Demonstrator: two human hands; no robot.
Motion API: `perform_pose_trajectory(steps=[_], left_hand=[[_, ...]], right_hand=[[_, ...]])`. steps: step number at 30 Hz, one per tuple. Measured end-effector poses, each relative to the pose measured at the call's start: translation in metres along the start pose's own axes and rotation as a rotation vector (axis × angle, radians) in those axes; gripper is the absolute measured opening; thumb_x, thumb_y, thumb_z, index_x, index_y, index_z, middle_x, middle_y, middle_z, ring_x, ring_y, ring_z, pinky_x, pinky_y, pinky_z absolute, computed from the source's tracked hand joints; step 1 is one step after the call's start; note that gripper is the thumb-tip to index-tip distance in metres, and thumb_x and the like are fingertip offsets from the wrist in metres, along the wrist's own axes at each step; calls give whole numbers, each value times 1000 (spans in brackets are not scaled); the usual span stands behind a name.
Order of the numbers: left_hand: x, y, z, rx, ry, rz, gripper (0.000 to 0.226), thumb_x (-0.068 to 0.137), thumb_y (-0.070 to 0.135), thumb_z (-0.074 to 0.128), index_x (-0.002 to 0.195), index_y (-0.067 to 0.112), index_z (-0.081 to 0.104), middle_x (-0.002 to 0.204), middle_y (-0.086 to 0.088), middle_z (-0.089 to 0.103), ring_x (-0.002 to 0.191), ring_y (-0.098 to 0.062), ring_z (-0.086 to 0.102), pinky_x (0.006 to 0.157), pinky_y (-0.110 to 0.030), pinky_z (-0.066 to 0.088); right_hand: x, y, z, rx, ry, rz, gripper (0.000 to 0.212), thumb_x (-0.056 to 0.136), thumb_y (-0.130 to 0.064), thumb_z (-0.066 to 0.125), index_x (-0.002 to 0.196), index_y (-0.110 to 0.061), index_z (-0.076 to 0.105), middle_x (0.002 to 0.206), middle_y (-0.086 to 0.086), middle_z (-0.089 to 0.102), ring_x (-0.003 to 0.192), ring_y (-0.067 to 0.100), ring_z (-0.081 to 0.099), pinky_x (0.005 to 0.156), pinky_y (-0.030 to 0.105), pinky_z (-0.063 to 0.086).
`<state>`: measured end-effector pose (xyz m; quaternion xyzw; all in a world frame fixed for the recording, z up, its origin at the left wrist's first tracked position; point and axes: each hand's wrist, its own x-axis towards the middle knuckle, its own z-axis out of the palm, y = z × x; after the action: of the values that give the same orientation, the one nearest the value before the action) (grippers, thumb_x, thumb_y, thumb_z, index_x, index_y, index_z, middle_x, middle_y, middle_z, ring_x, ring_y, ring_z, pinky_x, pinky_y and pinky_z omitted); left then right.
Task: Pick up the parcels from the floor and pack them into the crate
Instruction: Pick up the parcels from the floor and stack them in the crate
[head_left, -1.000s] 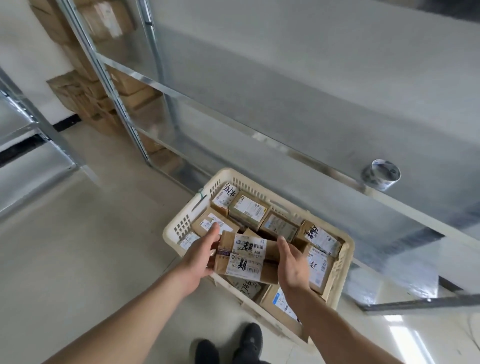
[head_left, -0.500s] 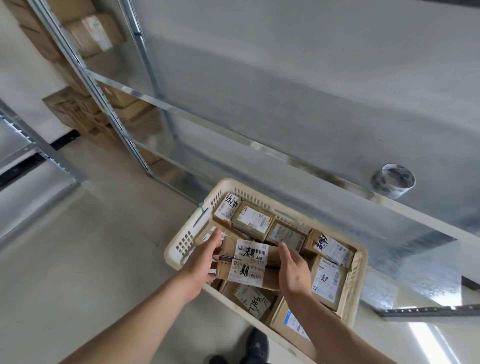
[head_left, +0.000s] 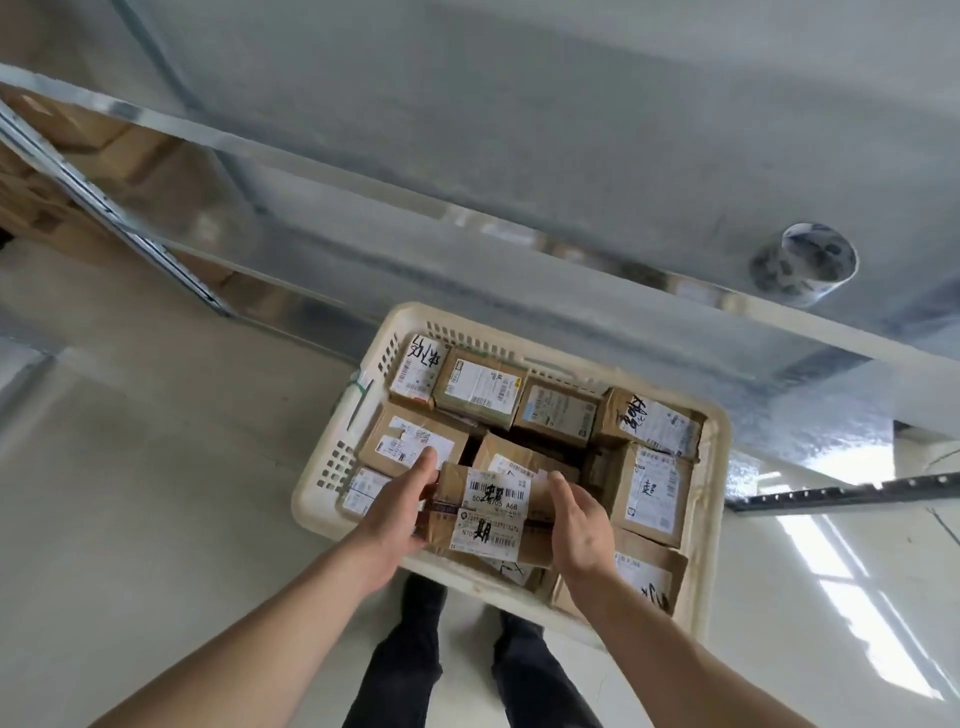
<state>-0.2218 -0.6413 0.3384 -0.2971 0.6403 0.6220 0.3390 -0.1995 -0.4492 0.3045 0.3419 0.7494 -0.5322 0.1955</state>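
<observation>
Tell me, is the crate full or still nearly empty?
Nearly full: parcels fill the crate, and one dark gap shows among them.

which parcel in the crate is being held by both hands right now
The long parcel at the crate's near edge, gripped at its ends by the left hand and right hand; the others lie untouched.

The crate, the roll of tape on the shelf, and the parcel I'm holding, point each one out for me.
crate (head_left: 332, 467), head view, on its slotted left wall.
roll of tape (head_left: 804, 264), head view, on its round open face.
held parcel (head_left: 493, 512), head view, on its white barcode label, between left hand (head_left: 397, 512) and right hand (head_left: 579, 527).
</observation>
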Motion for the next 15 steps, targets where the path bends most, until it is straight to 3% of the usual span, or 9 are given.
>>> perform_pose_trajectory(steps=[3,5,7,9,11,12,15], left_hand=[[31,-13,-8,87,-68,-77,72,89,70,31,138,21,48,134,0,55,120,-26,54,104,-50,41],[54,-21,-11,132,-98,-120,83,82,74,33,147,22,40,150,-5,44,135,-32,42,112,-56,33],[76,-30,-12,165,-124,-138,85,82,75,33,150,23,36,155,-3,38,141,-33,33,115,-54,28],[95,-38,-12,238,-167,-152,96,75,85,34,152,28,33,159,2,31,146,-31,24,117,-54,23],[114,-52,-11,301,-198,-161,108,63,95,37,150,31,36,158,4,33,146,-28,26,118,-55,21],[124,-64,-12,308,-215,-172,110,59,98,39,148,32,40,156,3,36,145,-26,29,118,-55,22],[143,-84,-7,360,-229,-201,102,66,95,41,145,30,46,154,-1,42,143,-26,34,118,-51,22]], right_hand=[[6,15,18,15,24,67,49,92,-70,40,95,-30,69,97,-9,70,99,24,66,92,48,55],[13,27,30,25,33,101,41,101,-59,43,108,-28,69,102,-9,66,106,23,62,96,43,49],[22,42,43,20,47,129,51,96,-64,44,117,-25,69,107,-7,69,107,21,62,98,42,48],[32,61,58,30,56,190,74,80,-74,41,123,-20,66,115,-2,72,110,23,64,101,47,50],[43,83,71,43,62,270,91,72,-79,39,134,-15,59,128,4,68,121,27,61,107,49,46],[48,92,75,47,56,299,90,73,-78,40,134,-14,59,131,4,67,123,27,60,109,50,45],[56,101,81,33,23,349,43,86,-56,52,108,-21,65,109,-2,73,99,16,65,99,43,50]])
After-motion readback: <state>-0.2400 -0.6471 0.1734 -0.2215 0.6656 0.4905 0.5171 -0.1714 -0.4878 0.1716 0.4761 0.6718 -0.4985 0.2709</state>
